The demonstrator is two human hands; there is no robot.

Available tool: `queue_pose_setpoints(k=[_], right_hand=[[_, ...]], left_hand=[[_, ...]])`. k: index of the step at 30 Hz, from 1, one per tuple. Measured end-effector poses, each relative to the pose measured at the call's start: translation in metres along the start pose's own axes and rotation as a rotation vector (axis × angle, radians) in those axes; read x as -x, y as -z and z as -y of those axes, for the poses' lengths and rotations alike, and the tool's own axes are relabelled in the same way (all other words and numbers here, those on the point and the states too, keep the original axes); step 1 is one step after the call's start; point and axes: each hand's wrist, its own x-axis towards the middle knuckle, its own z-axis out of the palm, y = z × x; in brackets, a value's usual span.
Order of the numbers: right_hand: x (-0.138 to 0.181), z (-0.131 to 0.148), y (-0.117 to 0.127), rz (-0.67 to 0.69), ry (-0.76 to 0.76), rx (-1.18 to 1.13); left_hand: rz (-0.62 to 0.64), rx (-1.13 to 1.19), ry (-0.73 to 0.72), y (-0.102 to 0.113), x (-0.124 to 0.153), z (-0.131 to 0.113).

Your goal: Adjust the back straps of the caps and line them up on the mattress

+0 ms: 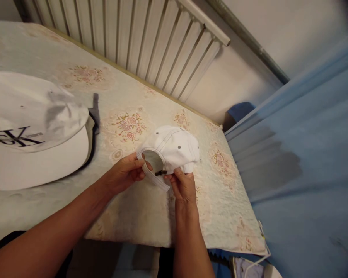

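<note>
A white baseball cap [178,144] is held between my two hands with its back opening turned toward me. My left hand [130,170] pinches the left side of the opening, where the strap begins. On the other side, my right hand [183,185] grips the cap's lower edge close to the dark metal buckle [161,173]. The loose end of the strap [162,184] hangs below the buckle. The cap's brim is hidden from me.
At the left, a stack of caps lies on the floral-covered table [156,102], a white one with black letters [37,135] on top. Behind the table stands a white radiator [127,38]. A blue curtain [301,162] hangs along the right edge.
</note>
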Motion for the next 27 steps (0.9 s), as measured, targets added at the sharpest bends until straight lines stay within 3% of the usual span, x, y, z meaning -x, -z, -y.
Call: queue_pose_setpoints(k=[12, 24, 27], right_hand=[[0.0, -0.001, -0.001, -0.016, 0.001, -0.018], [0.002, -0.01, -0.01, -0.005, -0.035, -0.037], [0.004, -0.014, -0.014, 0.024, -0.045, -0.029]], left_hand=[[-0.026, -0.1, -0.055, -0.007, 0.0, -0.001], [0.106, -0.197, 0.075, -0.011, 0.002, 0.018], [0.072, -0.173, 0.101, -0.011, 0.002, 0.023]])
